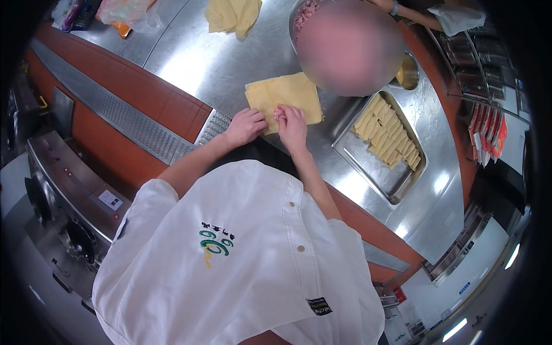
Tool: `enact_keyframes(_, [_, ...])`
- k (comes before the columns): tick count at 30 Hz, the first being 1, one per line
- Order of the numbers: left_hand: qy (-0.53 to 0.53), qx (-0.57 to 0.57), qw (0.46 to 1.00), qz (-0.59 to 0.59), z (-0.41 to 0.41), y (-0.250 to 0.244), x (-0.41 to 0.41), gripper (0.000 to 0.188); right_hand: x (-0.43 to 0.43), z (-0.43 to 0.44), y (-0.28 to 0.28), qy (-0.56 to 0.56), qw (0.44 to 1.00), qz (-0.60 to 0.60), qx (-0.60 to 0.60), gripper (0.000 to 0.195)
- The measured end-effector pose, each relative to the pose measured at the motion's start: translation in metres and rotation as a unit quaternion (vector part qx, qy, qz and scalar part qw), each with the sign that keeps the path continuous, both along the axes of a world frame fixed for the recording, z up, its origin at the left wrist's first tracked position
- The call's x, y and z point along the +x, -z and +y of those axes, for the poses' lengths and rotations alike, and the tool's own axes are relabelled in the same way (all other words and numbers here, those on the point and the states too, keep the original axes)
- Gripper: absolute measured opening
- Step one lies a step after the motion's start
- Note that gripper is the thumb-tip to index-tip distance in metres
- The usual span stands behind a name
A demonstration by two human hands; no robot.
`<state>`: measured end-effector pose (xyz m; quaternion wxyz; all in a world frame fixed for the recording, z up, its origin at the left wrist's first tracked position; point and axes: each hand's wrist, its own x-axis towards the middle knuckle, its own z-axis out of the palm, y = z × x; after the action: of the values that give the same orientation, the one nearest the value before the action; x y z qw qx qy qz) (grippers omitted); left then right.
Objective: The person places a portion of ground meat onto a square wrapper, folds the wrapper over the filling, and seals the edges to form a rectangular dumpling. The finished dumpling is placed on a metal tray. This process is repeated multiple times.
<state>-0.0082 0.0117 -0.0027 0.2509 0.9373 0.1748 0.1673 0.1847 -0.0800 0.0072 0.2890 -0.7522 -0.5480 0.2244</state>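
A stack of thin yellow wrapper sheets (297, 92) lies before me on the steel table. My left hand (248, 126) is at the stack's near left edge, fingers curled; whether they pinch a sheet is hidden. Over the near part of the stack, my right hand (294, 127) has its fingers on a small lump of pink minced meat (279, 114). To the right, a rectangular steel tray (351, 148) holds rows of folded yellow rolls (388, 131). Beyond the stack stands a large metal bowl (292, 32) with pink minced meat (305, 15), mostly covered by a round blur.
More yellow sheets (233, 16) lie farther back on the steel table (207, 56). A metal container (412, 71) with something yellow stands behind the tray. Plastic bags (129, 15) sit at the far left. Another person's arm (414, 16) reaches in at top right.
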Motion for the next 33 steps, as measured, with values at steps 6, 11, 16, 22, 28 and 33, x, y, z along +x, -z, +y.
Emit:
enact_keyframes(6, [-0.008,-0.019,0.997,-0.069,0.006,-0.012,0.008,0.011,0.004,0.005,0.008,-0.033,0.981,0.177,-0.073,0.027])
enact_keyframes(11, [-0.049,-0.033,0.998,-0.003,0.024,-0.016,0.034,0.013,0.022,0.0,0.024,-0.009,0.963,0.268,-0.036,0.023])
enact_keyframes(16, [-0.089,-0.074,0.993,0.002,0.041,-0.01,0.068,0.012,0.023,-0.006,0.033,-0.006,0.997,0.078,-0.014,0.036])
enact_keyframes(22, [-0.1,-0.105,0.989,0.004,0.048,0.021,0.075,0.015,0.015,0.004,0.028,0.074,0.995,0.046,-0.04,0.036])
enact_keyframes(28, [0.001,-0.038,0.999,0.008,0.042,-0.001,0.056,0.023,0.016,-0.005,0.011,0.039,0.994,-0.088,0.049,0.027])
enact_keyframes(33, [0.012,-0.019,0.999,0.031,0.038,-0.002,0.054,0.021,0.01,-0.01,0.01,-0.013,0.996,-0.091,-0.004,0.021])
